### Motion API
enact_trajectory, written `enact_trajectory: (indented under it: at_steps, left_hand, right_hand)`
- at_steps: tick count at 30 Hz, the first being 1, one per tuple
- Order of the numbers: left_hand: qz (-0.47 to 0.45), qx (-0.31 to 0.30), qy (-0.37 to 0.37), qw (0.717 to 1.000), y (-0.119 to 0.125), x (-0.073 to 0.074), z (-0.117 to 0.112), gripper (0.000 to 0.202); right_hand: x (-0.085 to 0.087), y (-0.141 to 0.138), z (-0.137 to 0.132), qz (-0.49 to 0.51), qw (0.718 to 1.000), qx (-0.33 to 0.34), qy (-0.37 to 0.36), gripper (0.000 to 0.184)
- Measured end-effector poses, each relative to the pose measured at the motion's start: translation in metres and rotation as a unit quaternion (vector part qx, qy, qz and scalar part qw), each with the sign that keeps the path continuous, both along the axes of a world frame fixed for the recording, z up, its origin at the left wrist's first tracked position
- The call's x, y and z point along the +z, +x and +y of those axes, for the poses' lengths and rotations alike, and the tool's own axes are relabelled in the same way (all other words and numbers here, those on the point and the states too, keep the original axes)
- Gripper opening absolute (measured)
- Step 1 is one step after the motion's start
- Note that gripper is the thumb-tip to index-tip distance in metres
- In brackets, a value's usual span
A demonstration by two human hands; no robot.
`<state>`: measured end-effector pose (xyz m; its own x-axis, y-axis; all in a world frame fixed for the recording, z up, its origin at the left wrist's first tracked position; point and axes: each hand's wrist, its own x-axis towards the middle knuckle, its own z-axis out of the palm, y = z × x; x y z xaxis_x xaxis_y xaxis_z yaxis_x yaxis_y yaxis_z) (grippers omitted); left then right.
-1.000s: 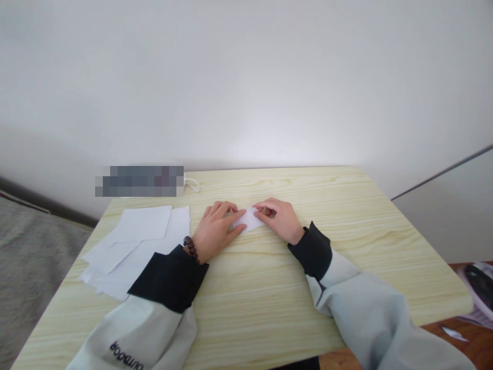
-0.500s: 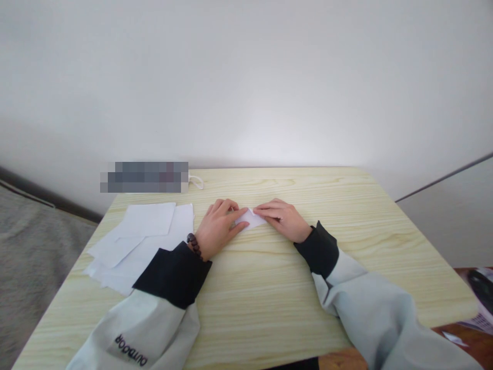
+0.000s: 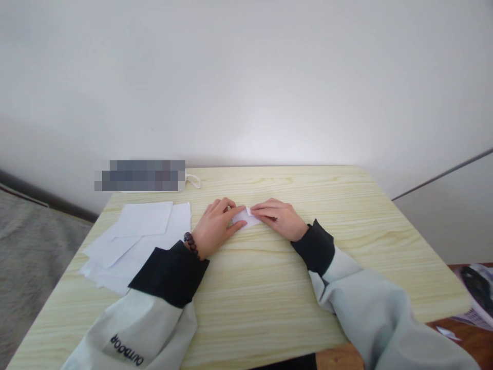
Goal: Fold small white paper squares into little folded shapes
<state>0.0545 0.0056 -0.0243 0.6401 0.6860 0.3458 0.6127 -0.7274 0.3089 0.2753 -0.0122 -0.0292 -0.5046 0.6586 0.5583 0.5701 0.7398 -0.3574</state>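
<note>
A small folded piece of white paper [image 3: 246, 220] lies on the table between my two hands. My left hand [image 3: 216, 225] holds its left side, thumb on the near part and index finger at the upper edge. My right hand [image 3: 280, 218] has its fingers together, with the fingertips pressed on the paper's upper right part, beside a small raised flap. Those fingertips cover part of the fold. A dark beaded bracelet [image 3: 191, 244] circles my left wrist.
Several loose white sheets [image 3: 144, 220] overlap on the left of the wood-grain table [image 3: 262, 293]. A blurred-out object [image 3: 142, 177] with a white loop stands at the back left, near the pale wall [image 3: 269, 82]. A bin-like container [image 3: 477, 293] is beyond the right edge.
The whole view has shifted slightly, so everything appears a little further left. Both hands stay on the folded paper, and a bit more of its small flap shows by my right fingertips.
</note>
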Motion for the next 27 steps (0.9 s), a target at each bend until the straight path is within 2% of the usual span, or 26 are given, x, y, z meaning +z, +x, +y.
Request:
enact_trajectory:
  at_steps: [12, 27]
  left_hand:
    - [0.033, -0.014, 0.008, 0.999, -0.001, 0.0042, -0.0015, 0.034]
    - [0.039, -0.018, 0.006, 0.999, -0.0011, 0.006, -0.0021, 0.034]
  right_hand:
    - [0.0042, 0.0017, -0.0026, -0.02, 0.999, 0.026, -0.016, 0.025]
    - [0.0051, 0.0004, -0.0041, -0.031, 0.999, 0.024, -0.022, 0.027]
